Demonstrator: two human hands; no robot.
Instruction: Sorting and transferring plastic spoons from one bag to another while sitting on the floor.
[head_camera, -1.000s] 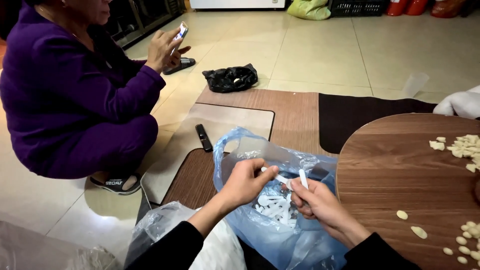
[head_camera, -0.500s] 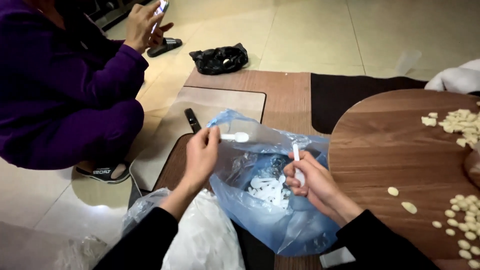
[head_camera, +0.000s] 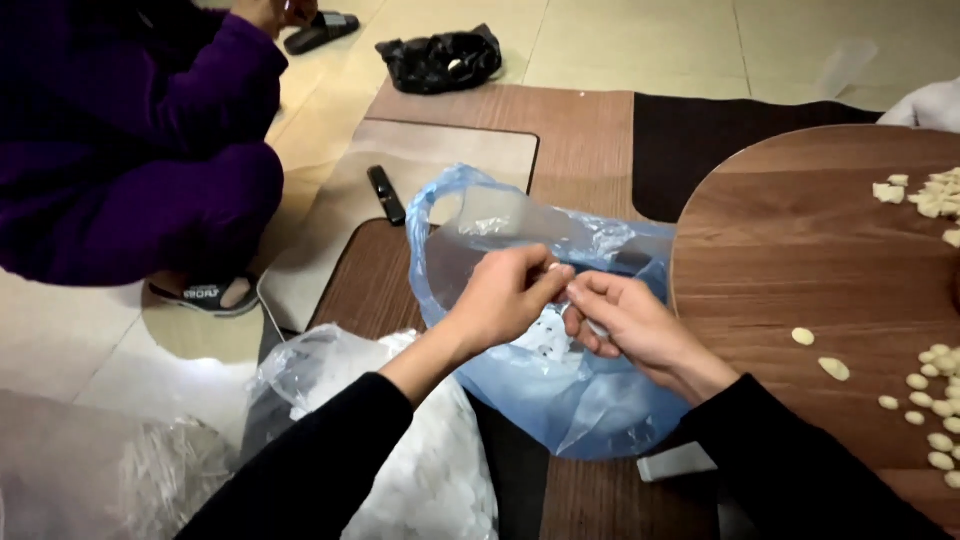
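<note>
My left hand (head_camera: 505, 296) and my right hand (head_camera: 620, 318) meet fingertip to fingertip over an open blue plastic bag (head_camera: 560, 390). Both pinch one small white piece (head_camera: 561, 283) between them; its shape is mostly hidden by the fingers. Inside the bag lie several small white scraps (head_camera: 548, 340). To the right of my hands stands a round wooden table (head_camera: 800, 260) with several pale peeled cloves (head_camera: 930, 400) scattered along its right side.
A person in purple (head_camera: 130, 140) sits on the floor at the left. A clear bag of white bits (head_camera: 420, 470) lies under my left arm. A black remote (head_camera: 386, 194), a black bag (head_camera: 440, 60) and brown floor mats (head_camera: 470, 110) lie beyond.
My hands were apart, the left holding a white piece and the right an upright white stick. Now they have come together over the bag. The view has tilted downward.
</note>
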